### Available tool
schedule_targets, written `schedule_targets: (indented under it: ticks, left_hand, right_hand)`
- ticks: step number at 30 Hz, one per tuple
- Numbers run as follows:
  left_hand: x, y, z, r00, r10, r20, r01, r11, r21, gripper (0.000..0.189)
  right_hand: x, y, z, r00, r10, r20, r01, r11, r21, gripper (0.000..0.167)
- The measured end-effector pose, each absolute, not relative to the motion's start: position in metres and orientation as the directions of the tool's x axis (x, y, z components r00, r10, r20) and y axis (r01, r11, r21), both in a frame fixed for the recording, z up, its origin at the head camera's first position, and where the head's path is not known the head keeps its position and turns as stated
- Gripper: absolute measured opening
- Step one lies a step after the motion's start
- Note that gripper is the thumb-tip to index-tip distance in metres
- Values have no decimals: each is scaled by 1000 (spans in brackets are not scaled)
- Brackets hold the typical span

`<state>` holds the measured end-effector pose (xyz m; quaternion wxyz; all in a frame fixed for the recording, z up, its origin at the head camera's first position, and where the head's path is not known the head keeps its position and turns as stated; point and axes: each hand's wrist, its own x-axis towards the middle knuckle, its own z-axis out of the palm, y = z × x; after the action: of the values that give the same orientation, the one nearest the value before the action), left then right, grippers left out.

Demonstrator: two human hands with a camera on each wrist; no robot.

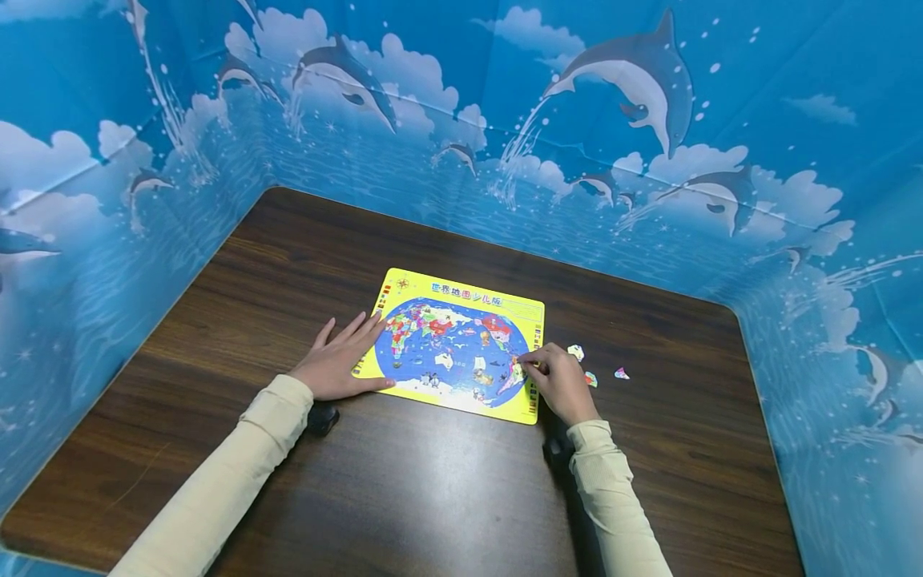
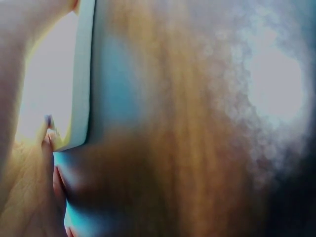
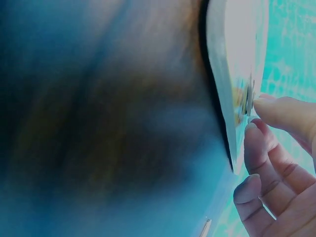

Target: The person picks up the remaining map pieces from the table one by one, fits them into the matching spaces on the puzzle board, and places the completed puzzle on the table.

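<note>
A yellow-bordered world map puzzle board (image 1: 461, 405) lies flat on the dark wooden table. My left hand (image 1: 339, 361) rests on its left edge, fingers straight and spread, the thumb along the lower left border. At the board's right side, my right hand (image 1: 562, 383) pinches a small puzzle piece (image 3: 251, 98) between thumb and fingertips, right over the map's right end. The piece shows edge-on and thin in the right wrist view; its picture is hidden by the fingers. In the left wrist view, the board's thick pale edge (image 2: 83, 84) stands beside the palm.
To the right of the board lie a few loose puzzle pieces: a whitish one (image 1: 575, 352), a red and green one (image 1: 591, 379) and a pink one (image 1: 622, 373). A blue dolphin-print cloth (image 1: 461, 104) walls the table's back and sides.
</note>
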<state>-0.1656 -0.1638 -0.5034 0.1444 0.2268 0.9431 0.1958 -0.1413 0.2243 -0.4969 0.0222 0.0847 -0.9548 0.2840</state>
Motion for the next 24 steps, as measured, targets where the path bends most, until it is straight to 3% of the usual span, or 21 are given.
schedule_targets:
  ticks: [18, 24]
  left_hand:
    - [-167, -165, -507, -852, 482, -204, 363, 825, 433, 108]
    - [-167, -164, -508, -855, 483, -187, 367, 820, 440, 107]
  right_hand:
    - [-141, 224, -495, -983, -158, 92, -183, 833, -521, 11]
    - [-142, 224, -495, -987, -154, 39, -150, 824, -546, 21]
